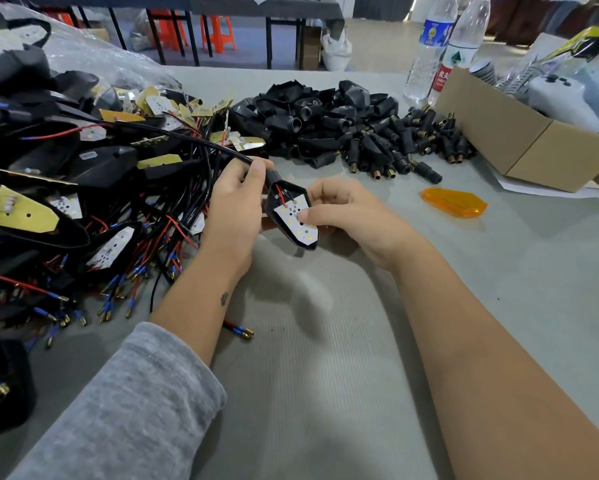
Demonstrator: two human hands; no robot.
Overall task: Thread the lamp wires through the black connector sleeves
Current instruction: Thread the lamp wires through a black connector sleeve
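A black lamp housing (276, 206) with a white LED board (296, 221) inside is held above the grey table. My left hand (234, 206) grips the housing's neck, where the black sheathed wire (201, 141) comes out and runs back to the left pile. My right hand (343, 211) holds the housing from the right, its thumb pressing on the LED board. Short red and black leads join the board at the top. A heap of black connector sleeves (402, 143) with brass ends lies beyond the hands.
A pile of wired lamps and LED boards (83, 188) fills the left side. Empty black housings (312, 112) are heaped at the back centre. An orange lens (454, 202) lies to the right, by a cardboard box (520, 136) and two water bottles (443, 46).
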